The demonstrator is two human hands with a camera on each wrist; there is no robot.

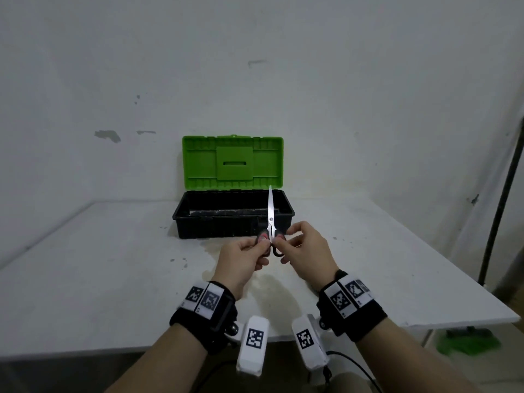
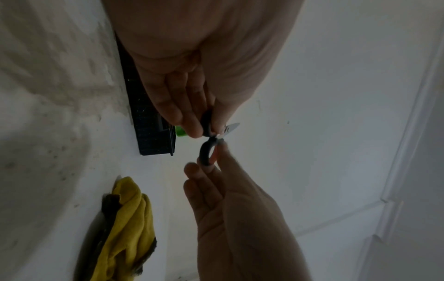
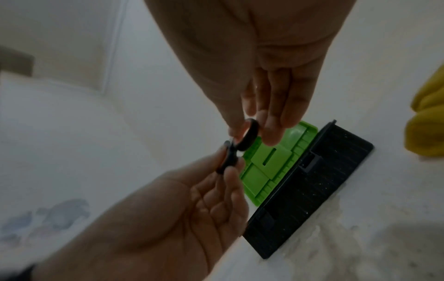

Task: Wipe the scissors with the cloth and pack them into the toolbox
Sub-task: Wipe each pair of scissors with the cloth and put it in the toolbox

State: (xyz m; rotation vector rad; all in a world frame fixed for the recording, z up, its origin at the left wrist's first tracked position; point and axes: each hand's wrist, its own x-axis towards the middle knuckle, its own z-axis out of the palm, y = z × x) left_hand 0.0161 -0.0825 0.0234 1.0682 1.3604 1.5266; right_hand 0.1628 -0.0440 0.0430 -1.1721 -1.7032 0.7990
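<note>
The scissors [image 1: 270, 205] stand upright above the table, silver blades together and pointing up, black and red handle loops at the bottom. My left hand [image 1: 262, 246] pinches the left loop [image 2: 206, 121]. My right hand [image 1: 281, 245] pinches the right loop [image 3: 250, 135]. Just behind the blades sits the toolbox [image 1: 226, 225], a black tray with its green lid [image 1: 232, 163] standing open against the wall. A crumpled yellow cloth [image 2: 129, 228] lies on the table near the toolbox. It shows only in the wrist views, cut off at the edge of the right wrist one [image 3: 425, 121].
The white table [image 1: 99, 265] is stained around the toolbox and ends close to the wall behind it. A dark pole [image 1: 499, 199] stands past the table's right edge. A green object [image 1: 467, 341] lies on the floor at the lower right.
</note>
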